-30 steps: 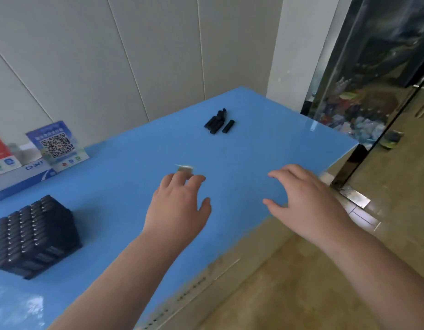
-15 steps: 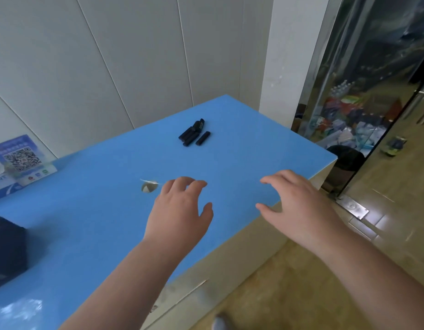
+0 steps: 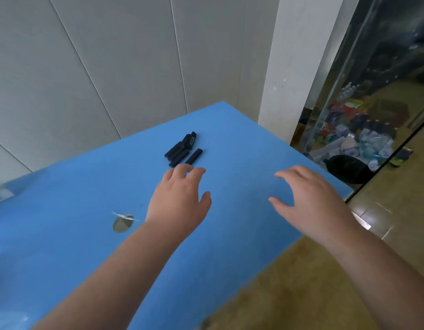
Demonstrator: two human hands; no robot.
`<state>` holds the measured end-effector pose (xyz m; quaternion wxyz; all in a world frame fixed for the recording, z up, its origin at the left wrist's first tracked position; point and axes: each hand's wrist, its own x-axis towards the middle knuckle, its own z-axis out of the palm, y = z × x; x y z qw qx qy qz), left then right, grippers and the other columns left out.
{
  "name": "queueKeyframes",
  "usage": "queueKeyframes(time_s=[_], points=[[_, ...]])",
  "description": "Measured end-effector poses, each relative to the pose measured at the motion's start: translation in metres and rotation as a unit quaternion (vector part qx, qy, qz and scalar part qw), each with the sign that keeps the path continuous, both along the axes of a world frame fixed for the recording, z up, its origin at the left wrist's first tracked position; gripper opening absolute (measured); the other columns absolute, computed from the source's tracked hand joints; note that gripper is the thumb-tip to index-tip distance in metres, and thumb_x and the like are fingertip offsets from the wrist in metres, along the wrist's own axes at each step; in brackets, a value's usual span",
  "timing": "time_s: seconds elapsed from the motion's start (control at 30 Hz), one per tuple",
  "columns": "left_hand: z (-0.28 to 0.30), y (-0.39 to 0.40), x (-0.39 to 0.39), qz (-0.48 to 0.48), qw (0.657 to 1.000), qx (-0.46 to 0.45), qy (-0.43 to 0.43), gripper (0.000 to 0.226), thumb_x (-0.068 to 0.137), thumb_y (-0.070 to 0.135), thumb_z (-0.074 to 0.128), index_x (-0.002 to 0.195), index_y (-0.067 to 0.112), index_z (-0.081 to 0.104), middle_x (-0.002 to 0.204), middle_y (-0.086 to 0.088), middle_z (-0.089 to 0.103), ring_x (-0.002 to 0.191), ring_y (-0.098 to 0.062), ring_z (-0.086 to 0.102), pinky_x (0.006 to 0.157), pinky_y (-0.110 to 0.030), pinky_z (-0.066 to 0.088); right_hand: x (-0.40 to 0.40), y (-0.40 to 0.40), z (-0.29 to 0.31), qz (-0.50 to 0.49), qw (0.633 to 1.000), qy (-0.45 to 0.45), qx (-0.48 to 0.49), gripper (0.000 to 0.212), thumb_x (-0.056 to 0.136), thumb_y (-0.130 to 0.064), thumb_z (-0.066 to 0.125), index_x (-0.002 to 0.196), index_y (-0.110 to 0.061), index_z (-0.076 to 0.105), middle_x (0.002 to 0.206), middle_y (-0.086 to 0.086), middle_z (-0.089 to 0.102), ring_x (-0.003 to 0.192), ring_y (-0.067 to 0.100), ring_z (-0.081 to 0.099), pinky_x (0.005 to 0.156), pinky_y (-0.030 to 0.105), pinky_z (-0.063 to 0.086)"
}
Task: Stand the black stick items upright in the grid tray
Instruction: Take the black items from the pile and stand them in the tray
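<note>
Several black stick items (image 3: 181, 150) lie flat in a small pile on the blue table (image 3: 75, 210), near its far edge. One stick (image 3: 194, 156) lies apart, just right of the pile. My left hand (image 3: 180, 201) hovers over the table with fingers spread, its fingertips just short of the pile, holding nothing. My right hand (image 3: 308, 201) is open too, palm down, above the table's right side. The grid tray is out of view.
A round silvery mark (image 3: 122, 222) sits on the table left of my left wrist. Grey wall panels stand behind the table. A white pillar (image 3: 299, 67) and a glass door (image 3: 385, 91) are at the right. The table's right edge drops to a brown floor.
The view has swung right, so the filled grid tray at the left has left the frame. Both hands have moved forward toward the stick pile, which now sits closer.
</note>
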<state>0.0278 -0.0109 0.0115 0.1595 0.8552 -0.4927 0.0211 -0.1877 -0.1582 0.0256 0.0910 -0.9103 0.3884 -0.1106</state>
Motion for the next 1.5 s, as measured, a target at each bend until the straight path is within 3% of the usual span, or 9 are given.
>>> queueKeyframes(time_s=[0.37, 0.53, 0.77, 0.9, 1.0, 1.13, 1.27, 1.4, 1.5], points=[[-0.023, -0.065, 0.038, 0.081, 0.994, 0.058, 0.036, 0.053, 0.095, 0.044, 0.051, 0.145, 0.027, 0.042, 0.145, 0.010, 0.042, 0.131, -0.019, 0.042, 0.098, -0.032, 0.043, 0.056, -0.098, -0.011, 0.070, 0.997, 0.019, 0.007, 0.056, 0.088, -0.048, 0.067, 0.137, -0.026, 0.053, 0.126, -0.005, 0.053, 0.122, 0.021, 0.052, 0.103, 0.037, 0.043], [-0.039, -0.107, 0.060, 0.130, 0.985, 0.103, 0.044, 0.037, 0.097, 0.038, 0.051, 0.125, 0.015, 0.056, 0.131, 0.006, 0.051, 0.119, -0.020, 0.048, 0.089, -0.035, 0.048, 0.082, -0.135, -0.023, 0.130, 0.991, 0.021, 0.035, 0.054, 0.088, -0.049, 0.066, 0.136, -0.028, 0.052, 0.125, -0.005, 0.053, 0.120, 0.021, 0.050, 0.102, 0.036, 0.042], [-0.068, -0.150, 0.085, 0.208, 0.965, 0.154, 0.037, 0.023, 0.099, 0.037, 0.049, 0.104, 0.018, 0.059, 0.112, 0.002, 0.052, 0.107, -0.023, 0.047, 0.076, -0.035, 0.045, 0.106, -0.169, -0.042, 0.206, 0.977, 0.010, 0.060, 0.051, 0.087, -0.047, 0.067, 0.133, -0.026, 0.056, 0.119, -0.005, 0.053, 0.117, 0.020, 0.051, 0.100, 0.034, 0.043], [-0.071, -0.152, 0.091, 0.217, 0.962, 0.162, 0.026, 0.014, 0.100, 0.026, 0.049, 0.106, 0.020, 0.060, 0.105, 0.000, 0.055, 0.100, -0.026, 0.052, 0.072, -0.037, 0.046, 0.116, -0.176, -0.050, 0.233, 0.970, 0.012, 0.075, 0.050, 0.087, -0.047, 0.066, 0.132, -0.026, 0.057, 0.119, -0.006, 0.054, 0.117, 0.020, 0.052, 0.101, 0.034, 0.043], [-0.066, -0.147, 0.088, 0.235, 0.956, 0.170, 0.036, 0.014, 0.091, 0.011, 0.047, 0.094, 0.017, 0.060, 0.096, 0.000, 0.057, 0.082, -0.024, 0.055, 0.059, -0.035, 0.045, 0.126, -0.177, -0.055, 0.253, 0.964, 0.010, 0.084, 0.048, 0.089, -0.046, 0.065, 0.132, -0.027, 0.057, 0.121, -0.008, 0.054, 0.118, 0.018, 0.051, 0.099, 0.033, 0.044], [-0.057, -0.122, 0.075, 0.293, 0.930, 0.055, 0.213, 0.011, 0.084, 0.016, 0.053, 0.085, 0.027, 0.058, 0.079, 0.004, 0.061, 0.063, -0.020, 0.058, 0.049, -0.026, 0.043, 0.156, -0.172, -0.061, 0.300, 0.948, 0.017, 0.104, 0.041, 0.093, -0.043, 0.062, 0.131, -0.028, 0.058, 0.124, -0.012, 0.054, 0.121, 0.014, 0.049, 0.097, 0.029, 0.043], [-0.043, -0.097, 0.066, 0.338, 0.871, -0.081, 0.347, 0.020, 0.079, 0.020, 0.059, 0.092, 0.035, 0.059, 0.080, 0.010, 0.068, 0.066, -0.016, 0.065, 0.040, -0.019, 0.043, 0.207, -0.155, -0.067, 0.365, 0.927, 0.023, 0.083, 0.040, 0.096, -0.033, 0.060, 0.134, -0.023, 0.057, 0.129, -0.007, 0.054, 0.122, 0.019, 0.049, 0.096, 0.030, 0.042], [-0.038, -0.081, 0.062, 0.349, 0.830, -0.157, 0.406, 0.043, 0.081, 0.019, 0.063, 0.110, 0.049, 0.053, 0.086, 0.014, 0.068, 0.074, -0.008, 0.071, 0.055, -0.023, 0.052, 0.260, -0.132, -0.075, 0.435, 0.899, 0.039, 0.024, 0.030, 0.096, -0.023, 0.059, 0.125, -0.017, 0.059, 0.123, -0.003, 0.053, 0.117, 0.023, 0.049, 0.095, 0.036, 0.046], [-0.040, -0.073, 0.062, 0.353, 0.815, -0.175, 0.425, 0.043, 0.082, 0.020, 0.064, 0.107, 0.054, 0.054, 0.086, 0.016, 0.068, 0.075, -0.008, 0.072, 0.067, -0.030, 0.055, 0.289, -0.118, -0.083, 0.452, 0.890, 0.033, 0.048, 0.024, 0.096, -0.016, 0.058, 0.120, -0.014, 0.061, 0.118, -0.002, 0.052, 0.116, 0.023, 0.046, 0.093, 0.034, 0.045]])
